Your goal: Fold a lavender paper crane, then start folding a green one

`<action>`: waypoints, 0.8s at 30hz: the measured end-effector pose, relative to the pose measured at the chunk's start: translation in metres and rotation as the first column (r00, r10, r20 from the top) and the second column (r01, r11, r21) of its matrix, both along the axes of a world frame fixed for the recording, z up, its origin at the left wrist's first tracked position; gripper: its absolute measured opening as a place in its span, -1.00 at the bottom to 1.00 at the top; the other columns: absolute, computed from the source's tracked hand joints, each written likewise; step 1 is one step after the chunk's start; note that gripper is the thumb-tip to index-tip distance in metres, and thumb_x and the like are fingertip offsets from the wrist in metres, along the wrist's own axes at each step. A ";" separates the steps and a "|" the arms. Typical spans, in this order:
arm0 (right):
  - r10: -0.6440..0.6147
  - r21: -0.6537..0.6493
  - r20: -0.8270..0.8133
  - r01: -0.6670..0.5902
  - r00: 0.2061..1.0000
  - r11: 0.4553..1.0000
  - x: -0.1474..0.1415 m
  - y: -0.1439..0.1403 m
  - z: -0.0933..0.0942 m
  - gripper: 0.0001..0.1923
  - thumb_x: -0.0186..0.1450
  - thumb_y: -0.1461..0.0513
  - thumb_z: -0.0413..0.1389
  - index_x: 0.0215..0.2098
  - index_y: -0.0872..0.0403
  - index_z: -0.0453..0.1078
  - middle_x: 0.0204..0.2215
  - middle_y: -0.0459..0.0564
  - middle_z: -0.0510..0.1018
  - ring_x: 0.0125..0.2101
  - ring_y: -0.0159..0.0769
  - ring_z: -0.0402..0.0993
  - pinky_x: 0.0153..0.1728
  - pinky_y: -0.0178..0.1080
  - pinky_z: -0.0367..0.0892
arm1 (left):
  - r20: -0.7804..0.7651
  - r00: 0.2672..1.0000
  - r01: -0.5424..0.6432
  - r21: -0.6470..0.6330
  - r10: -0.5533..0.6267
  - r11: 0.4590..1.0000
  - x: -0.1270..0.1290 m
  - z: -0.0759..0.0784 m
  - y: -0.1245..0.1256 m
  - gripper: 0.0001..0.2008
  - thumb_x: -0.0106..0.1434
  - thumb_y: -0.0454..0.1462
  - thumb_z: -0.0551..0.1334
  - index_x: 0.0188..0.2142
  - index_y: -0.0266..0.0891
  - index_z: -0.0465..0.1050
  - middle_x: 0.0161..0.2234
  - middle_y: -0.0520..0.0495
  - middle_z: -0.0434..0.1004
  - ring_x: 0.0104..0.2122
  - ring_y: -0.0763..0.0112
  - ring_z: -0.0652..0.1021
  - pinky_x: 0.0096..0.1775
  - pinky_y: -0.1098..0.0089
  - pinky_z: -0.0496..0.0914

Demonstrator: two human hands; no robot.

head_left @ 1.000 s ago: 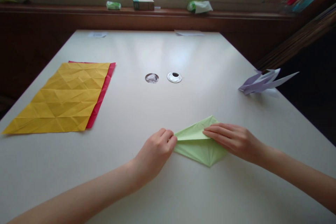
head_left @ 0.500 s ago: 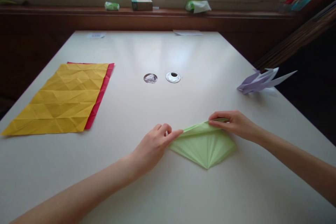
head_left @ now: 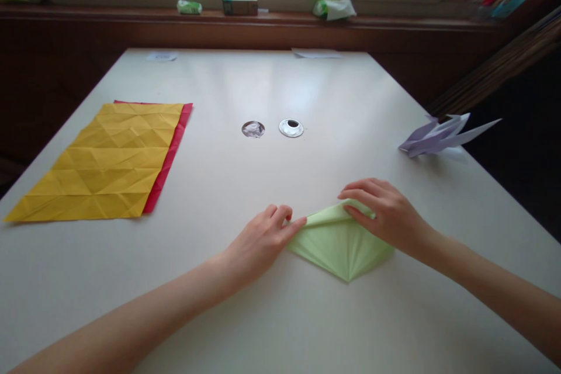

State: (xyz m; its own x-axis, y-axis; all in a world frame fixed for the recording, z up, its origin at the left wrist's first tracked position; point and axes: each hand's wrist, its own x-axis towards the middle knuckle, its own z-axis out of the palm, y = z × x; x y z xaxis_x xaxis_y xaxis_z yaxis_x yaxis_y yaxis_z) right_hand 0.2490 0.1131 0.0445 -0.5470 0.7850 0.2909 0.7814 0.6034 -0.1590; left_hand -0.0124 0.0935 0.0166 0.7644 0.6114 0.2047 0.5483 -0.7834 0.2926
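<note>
Paper (head_left: 348,248), light green and folded, lies on the near part of the white table (head_left: 219,333), right of centre, one corner pointing nearward. On my feed, the left hand (head_left: 265,236) is at its left end: thumb stretched onto the far edge, other fingers curled. Whether they pinch, I can't tell. The right hand (head_left: 388,213) arches over the right part, thumb on the green surface, fingertips by the far edge, gap narrow; grip unclear to me.

Left side: creased yellow sheet (head_left: 100,158) over a red sheet (head_left: 169,166), which shows along the far and right edges. Right table edge: purple folded figure (head_left: 432,139). Farther off, mid-table, I note a round opening (head_left: 253,129) and, just right of it, a metal ring (head_left: 286,131). Small box (head_left: 239,6) on the far windowsill (head_left: 144,15).
</note>
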 end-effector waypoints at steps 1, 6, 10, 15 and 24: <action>0.068 -0.007 -0.025 -0.068 0.997 0.998 -0.006 -0.002 0.000 -0.88 0.24 0.30 0.02 -0.28 0.06 0.38 -0.30 0.02 0.50 -0.27 -0.26 0.40 -0.23 -0.17 0.29 | -0.001 1.000 -0.002 0.001 0.002 1.000 0.000 0.000 0.000 -0.51 0.12 -0.56 0.00 0.04 -0.25 0.18 -0.20 -0.13 0.29 -0.29 0.36 0.31 -0.29 0.38 0.36; 0.173 -0.145 -0.177 -0.200 0.969 0.969 -0.037 -0.007 -0.005 -0.83 0.28 0.29 0.00 -0.24 0.02 0.41 -0.33 -0.01 0.49 -0.30 -0.34 0.39 -0.28 -0.23 0.33 | -0.033 0.999 -0.005 0.034 0.007 0.999 0.000 0.001 0.000 -0.53 0.18 -0.52 -0.01 0.08 -0.25 0.14 -0.21 -0.11 0.31 -0.29 0.38 0.35 -0.27 0.38 0.37; 0.128 -0.193 -0.299 -0.191 0.946 0.962 -0.045 -0.004 -0.012 -0.85 0.25 0.30 0.04 -0.28 0.04 0.45 -0.39 -0.01 0.45 -0.33 -0.36 0.37 -0.32 -0.26 0.36 | -0.150 0.988 0.006 0.248 0.032 0.969 0.001 0.005 -0.010 -0.66 0.25 -0.47 -0.02 0.02 -0.40 0.22 -0.24 -0.16 0.39 -0.28 0.32 0.41 -0.28 0.33 0.38; 0.126 -0.166 -0.378 -0.201 0.917 0.965 -0.043 -0.006 -0.018 -0.84 0.25 0.31 0.04 -0.27 0.03 0.45 -0.39 0.00 0.47 -0.33 -0.35 0.38 -0.33 -0.25 0.38 | -0.131 0.991 0.054 0.468 0.009 0.882 0.007 0.005 -0.032 -0.72 0.24 -0.47 0.01 -0.06 -0.54 0.31 -0.12 -0.31 0.42 -0.15 0.23 0.47 -0.17 0.28 0.35; 0.100 -0.159 -0.401 -0.176 0.911 0.971 -0.042 -0.006 -0.021 -0.84 0.25 0.31 0.04 -0.27 0.02 0.45 -0.38 0.00 0.49 -0.33 -0.33 0.40 -0.34 -0.23 0.39 | -0.224 0.963 -0.028 0.473 0.152 0.880 0.010 0.007 -0.043 -0.65 0.26 -0.45 -0.03 0.01 -0.50 0.30 0.06 -0.27 0.34 0.02 0.17 0.39 -0.07 0.29 0.35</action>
